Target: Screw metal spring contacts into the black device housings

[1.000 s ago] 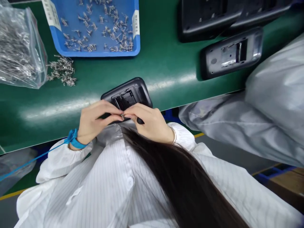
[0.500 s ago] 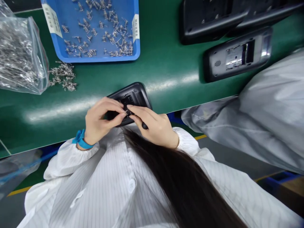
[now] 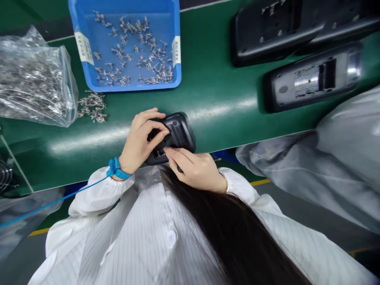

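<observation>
A black handheld device casing (image 3: 185,132) lies on the green bench at its front edge, its open compartment facing up. Over its left side is my left hand (image 3: 142,138), a blue wrist strap around the wrist. Thumb and index finger meet in a pinch at the compartment; whatever they hold is too small to make out. My right hand (image 3: 198,168) is closed, fingertips touching the compartment's lower edge beside small metal springs. Tucked in that palm is a tool with a dark rounded end (image 3: 179,169); the fingers cover most of it.
A blue tray (image 3: 133,88) of small metal springs stands at the back left. Beside it are a loose spring pile (image 3: 93,106) and a clear bag (image 3: 38,83) of springs. More casings (image 3: 283,90) lie right, near another person's grey sleeve (image 3: 350,130).
My view has shifted, so the bench things appear lower and further right. The left hand's fingers have moved up the casing, apart from the right fingertips, uncovering springs in the compartment.
</observation>
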`<action>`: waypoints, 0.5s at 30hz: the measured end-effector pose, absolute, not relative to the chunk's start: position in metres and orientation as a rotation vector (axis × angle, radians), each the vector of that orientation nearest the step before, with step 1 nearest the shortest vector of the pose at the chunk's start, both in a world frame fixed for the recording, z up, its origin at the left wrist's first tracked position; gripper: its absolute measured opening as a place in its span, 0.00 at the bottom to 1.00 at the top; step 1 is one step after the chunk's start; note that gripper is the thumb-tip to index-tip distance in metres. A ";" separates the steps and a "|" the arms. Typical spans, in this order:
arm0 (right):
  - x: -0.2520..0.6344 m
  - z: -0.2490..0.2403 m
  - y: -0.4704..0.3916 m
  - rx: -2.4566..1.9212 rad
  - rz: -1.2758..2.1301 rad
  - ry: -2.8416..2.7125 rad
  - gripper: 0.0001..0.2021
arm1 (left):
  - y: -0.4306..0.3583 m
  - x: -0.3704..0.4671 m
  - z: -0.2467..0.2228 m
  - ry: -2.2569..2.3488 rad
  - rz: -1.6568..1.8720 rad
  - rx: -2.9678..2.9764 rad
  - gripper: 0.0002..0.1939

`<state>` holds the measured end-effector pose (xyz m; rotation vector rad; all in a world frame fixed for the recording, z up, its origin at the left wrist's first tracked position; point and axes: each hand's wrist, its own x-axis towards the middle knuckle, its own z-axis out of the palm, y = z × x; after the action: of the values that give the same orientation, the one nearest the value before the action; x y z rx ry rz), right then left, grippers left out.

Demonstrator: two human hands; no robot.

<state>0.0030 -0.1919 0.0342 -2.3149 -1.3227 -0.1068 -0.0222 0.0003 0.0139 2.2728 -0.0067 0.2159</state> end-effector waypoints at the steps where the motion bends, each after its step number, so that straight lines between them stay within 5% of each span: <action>1: 0.003 0.035 -0.192 -2.296 -0.119 -1.324 0.10 | 0.002 -0.022 0.013 -0.048 0.209 2.267 0.04; 9: 0.001 0.032 -0.186 -2.240 -0.220 -1.358 0.08 | 0.018 -0.022 0.005 -0.235 0.176 2.231 0.05; 15: 0.014 0.051 -0.191 -2.245 -0.048 -1.428 0.10 | 0.009 -0.011 0.003 -0.169 -0.072 2.429 0.24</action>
<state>0.0144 -0.1908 0.0514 -2.2451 -1.4285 -0.0482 -0.0112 0.0087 0.0035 2.4290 -0.1693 -0.0719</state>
